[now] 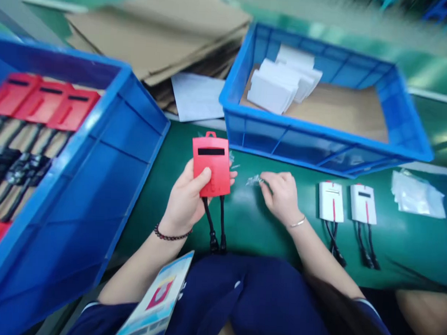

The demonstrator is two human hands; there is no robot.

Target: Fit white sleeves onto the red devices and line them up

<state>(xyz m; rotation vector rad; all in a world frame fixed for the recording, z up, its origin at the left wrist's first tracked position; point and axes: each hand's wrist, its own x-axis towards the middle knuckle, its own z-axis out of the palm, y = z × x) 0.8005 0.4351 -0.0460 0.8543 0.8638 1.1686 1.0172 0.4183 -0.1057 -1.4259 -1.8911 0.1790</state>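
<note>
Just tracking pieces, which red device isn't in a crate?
The red device in your left hand; the other visible red ones lie inside the blue crate at left.

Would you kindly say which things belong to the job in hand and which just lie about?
Seemingly the job: red device in left hand; small clear pieces at right hand; other red devices; white devices.
Apparently lying about: cardboard; white sheet.

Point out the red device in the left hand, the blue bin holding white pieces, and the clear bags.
Red device (218, 168): head view, on its front face.
Blue bin (294, 143): head view, on its near outer wall.
Clear bags (418, 198): head view, around their middle.
</note>
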